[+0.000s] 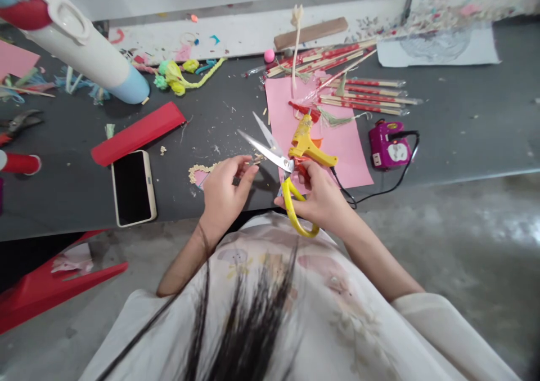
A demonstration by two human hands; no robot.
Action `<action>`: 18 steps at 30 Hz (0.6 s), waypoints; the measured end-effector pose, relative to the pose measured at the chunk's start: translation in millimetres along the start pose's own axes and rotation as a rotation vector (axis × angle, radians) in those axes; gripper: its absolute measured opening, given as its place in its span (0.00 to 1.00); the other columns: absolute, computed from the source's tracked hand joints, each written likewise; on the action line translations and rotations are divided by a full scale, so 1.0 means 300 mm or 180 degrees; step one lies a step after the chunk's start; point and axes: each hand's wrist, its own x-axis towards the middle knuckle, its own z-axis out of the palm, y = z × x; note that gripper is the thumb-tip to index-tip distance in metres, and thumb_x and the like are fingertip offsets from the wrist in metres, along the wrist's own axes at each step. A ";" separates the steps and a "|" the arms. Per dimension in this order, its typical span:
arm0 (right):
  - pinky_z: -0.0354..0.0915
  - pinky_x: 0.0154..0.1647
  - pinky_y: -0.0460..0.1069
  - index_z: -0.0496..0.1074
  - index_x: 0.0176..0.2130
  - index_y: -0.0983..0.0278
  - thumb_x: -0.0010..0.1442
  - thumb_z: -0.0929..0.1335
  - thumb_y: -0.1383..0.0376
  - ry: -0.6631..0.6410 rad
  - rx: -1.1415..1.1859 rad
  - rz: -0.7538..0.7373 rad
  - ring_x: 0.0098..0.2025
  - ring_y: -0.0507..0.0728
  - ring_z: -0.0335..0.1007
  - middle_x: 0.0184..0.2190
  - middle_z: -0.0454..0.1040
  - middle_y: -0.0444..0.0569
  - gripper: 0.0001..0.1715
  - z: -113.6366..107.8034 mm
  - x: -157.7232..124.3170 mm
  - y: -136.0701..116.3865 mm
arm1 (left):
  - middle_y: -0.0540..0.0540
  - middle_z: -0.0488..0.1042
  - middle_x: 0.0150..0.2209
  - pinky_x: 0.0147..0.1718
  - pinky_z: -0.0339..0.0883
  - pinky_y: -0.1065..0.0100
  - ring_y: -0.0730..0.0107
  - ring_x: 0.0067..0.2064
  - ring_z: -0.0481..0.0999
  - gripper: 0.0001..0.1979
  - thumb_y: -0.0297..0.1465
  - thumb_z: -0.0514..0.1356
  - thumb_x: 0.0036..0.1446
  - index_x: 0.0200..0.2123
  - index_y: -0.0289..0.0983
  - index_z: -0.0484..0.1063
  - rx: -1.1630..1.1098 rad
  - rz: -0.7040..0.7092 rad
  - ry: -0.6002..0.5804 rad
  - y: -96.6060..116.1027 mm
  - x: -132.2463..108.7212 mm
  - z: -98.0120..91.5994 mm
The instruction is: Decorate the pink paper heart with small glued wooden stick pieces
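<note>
My right hand (323, 195) grips a pair of scissors (272, 153) by its yellow handles. The blades are spread apart and point up and to the left. My left hand (228, 187) is closed in a pinch, with small pale bits (259, 158) at its fingertips; what it holds I cannot make out. Partly hidden behind that hand lies a pink shape edged with beige beads or grains (197, 174). A yellow glue gun (310, 142) rests just beyond my right hand, on a pink sheet (352, 164).
A phone (134, 188) lies at the left under one end of a red case (141, 133). Behind it stands a white and blue bottle (97, 54). Red-wrapped sticks (363, 97) lie at the back. A purple box (390, 144) with a black cord sits to the right.
</note>
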 end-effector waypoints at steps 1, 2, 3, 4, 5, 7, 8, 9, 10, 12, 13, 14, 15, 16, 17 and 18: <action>0.67 0.47 0.58 0.63 0.50 0.64 0.47 0.75 0.51 0.0071 0.0061 0.0057 0.48 0.64 0.68 0.46 0.71 0.57 0.38 0.006 0.007 0.005 | 0.48 0.79 0.32 0.36 0.66 0.69 0.70 0.34 0.76 0.18 0.44 0.55 0.65 0.37 0.37 0.75 -0.0082 -0.0093 -0.0142 0.007 -0.006 0.001; 0.67 0.47 0.59 0.63 0.50 0.65 0.47 0.75 0.51 0.0158 0.0089 0.0102 0.49 0.64 0.68 0.47 0.71 0.58 0.37 0.012 0.013 0.009 | 0.48 0.78 0.30 0.34 0.65 0.69 0.70 0.32 0.75 0.20 0.45 0.53 0.66 0.34 0.37 0.74 -0.0224 -0.0174 -0.0398 0.015 -0.012 0.000; 0.67 0.48 0.60 0.62 0.51 0.66 0.47 0.74 0.51 0.0250 0.0080 0.0144 0.50 0.65 0.68 0.47 0.71 0.59 0.38 0.018 0.019 0.012 | 0.49 0.76 0.27 0.31 0.63 0.70 0.71 0.30 0.74 0.22 0.45 0.51 0.67 0.30 0.37 0.73 -0.0402 -0.0254 -0.0731 0.023 -0.017 -0.001; 0.67 0.49 0.61 0.62 0.51 0.67 0.47 0.74 0.51 0.0333 0.0050 0.0190 0.50 0.66 0.68 0.47 0.71 0.60 0.39 0.023 0.024 0.013 | 0.50 0.74 0.25 0.29 0.61 0.70 0.72 0.29 0.72 0.23 0.45 0.50 0.67 0.27 0.37 0.71 -0.0592 -0.0332 -0.1095 0.031 -0.022 -0.002; 0.66 0.49 0.62 0.62 0.51 0.67 0.46 0.74 0.51 0.0396 0.0015 0.0240 0.51 0.67 0.68 0.47 0.71 0.61 0.40 0.028 0.029 0.014 | 0.51 0.72 0.24 0.27 0.59 0.71 0.74 0.27 0.70 0.24 0.45 0.49 0.67 0.25 0.37 0.69 -0.0729 -0.0398 -0.1418 0.039 -0.025 -0.002; 0.66 0.50 0.64 0.62 0.50 0.68 0.44 0.75 0.51 0.0473 -0.0046 0.0315 0.52 0.70 0.68 0.47 0.71 0.63 0.40 0.037 0.035 0.015 | 0.53 0.68 0.22 0.25 0.54 0.71 0.76 0.25 0.66 0.23 0.46 0.52 0.65 0.23 0.37 0.65 -0.0806 -0.0492 -0.1789 0.053 -0.028 0.000; 0.66 0.50 0.64 0.62 0.50 0.68 0.44 0.75 0.51 0.0489 -0.0064 0.0319 0.53 0.70 0.68 0.47 0.71 0.63 0.40 0.042 0.037 0.016 | 0.54 0.65 0.21 0.25 0.53 0.71 0.76 0.25 0.63 0.23 0.46 0.54 0.63 0.23 0.37 0.64 -0.0764 -0.0521 -0.1837 0.059 -0.028 0.002; 0.65 0.51 0.65 0.62 0.49 0.67 0.44 0.75 0.51 0.0509 -0.0077 0.0296 0.53 0.71 0.67 0.47 0.71 0.63 0.40 0.046 0.039 0.018 | 0.54 0.63 0.21 0.25 0.51 0.71 0.77 0.25 0.61 0.22 0.46 0.56 0.62 0.22 0.37 0.62 -0.0712 -0.0546 -0.1842 0.064 -0.027 0.005; 0.65 0.51 0.65 0.62 0.49 0.67 0.44 0.75 0.51 0.0533 -0.0097 0.0250 0.53 0.71 0.67 0.47 0.71 0.63 0.39 0.051 0.039 0.020 | 0.55 0.62 0.21 0.25 0.50 0.71 0.77 0.25 0.60 0.22 0.45 0.57 0.61 0.23 0.37 0.62 -0.0685 -0.0572 -0.1845 0.068 -0.027 0.008; 0.64 0.52 0.66 0.62 0.49 0.66 0.44 0.74 0.52 0.0575 -0.0173 0.0169 0.55 0.72 0.66 0.48 0.71 0.63 0.38 0.060 0.039 0.023 | 0.55 0.62 0.21 0.25 0.50 0.71 0.77 0.25 0.60 0.20 0.44 0.55 0.62 0.23 0.37 0.61 -0.0678 -0.0627 -0.1880 0.074 -0.026 0.013; 0.64 0.53 0.66 0.62 0.48 0.65 0.44 0.74 0.52 0.0576 -0.0227 0.0145 0.55 0.72 0.66 0.49 0.70 0.64 0.38 0.064 0.039 0.024 | 0.54 0.62 0.21 0.26 0.49 0.71 0.77 0.25 0.60 0.19 0.43 0.54 0.63 0.24 0.37 0.61 -0.0665 -0.0639 -0.1913 0.077 -0.027 0.014; 0.64 0.53 0.67 0.61 0.48 0.65 0.44 0.74 0.53 0.0569 -0.0288 0.0125 0.56 0.73 0.65 0.49 0.70 0.64 0.37 0.068 0.038 0.023 | 0.54 0.63 0.22 0.26 0.49 0.71 0.77 0.25 0.60 0.19 0.42 0.53 0.63 0.24 0.37 0.61 -0.0637 -0.0643 -0.1944 0.079 -0.027 0.013; 0.63 0.53 0.68 0.61 0.48 0.65 0.44 0.74 0.53 0.0545 -0.0348 0.0101 0.56 0.74 0.65 0.49 0.70 0.65 0.37 0.071 0.037 0.021 | 0.54 0.63 0.22 0.26 0.49 0.71 0.76 0.25 0.60 0.18 0.41 0.52 0.64 0.24 0.37 0.61 -0.0599 -0.0642 -0.1968 0.081 -0.028 0.012; 0.63 0.53 0.68 0.60 0.48 0.65 0.44 0.73 0.54 0.0509 -0.0407 0.0075 0.57 0.74 0.64 0.49 0.70 0.66 0.36 0.074 0.036 0.018 | 0.54 0.63 0.22 0.25 0.48 0.70 0.76 0.25 0.60 0.18 0.41 0.52 0.64 0.24 0.37 0.61 -0.0557 -0.0638 -0.1978 0.082 -0.029 0.010; 0.63 0.53 0.68 0.60 0.47 0.65 0.44 0.73 0.54 0.0479 -0.0473 0.0058 0.56 0.75 0.64 0.48 0.70 0.66 0.35 0.075 0.035 0.014 | 0.54 0.62 0.21 0.25 0.48 0.70 0.76 0.25 0.59 0.18 0.40 0.51 0.64 0.24 0.37 0.60 -0.0510 -0.0630 -0.1983 0.083 -0.030 0.008; 0.63 0.52 0.69 0.60 0.46 0.65 0.44 0.73 0.54 0.0470 -0.0551 0.0056 0.56 0.75 0.65 0.48 0.70 0.66 0.35 0.077 0.034 0.010 | 0.54 0.61 0.21 0.25 0.47 0.70 0.77 0.24 0.59 0.18 0.40 0.51 0.64 0.23 0.37 0.59 -0.0462 -0.0619 -0.1987 0.083 -0.030 0.005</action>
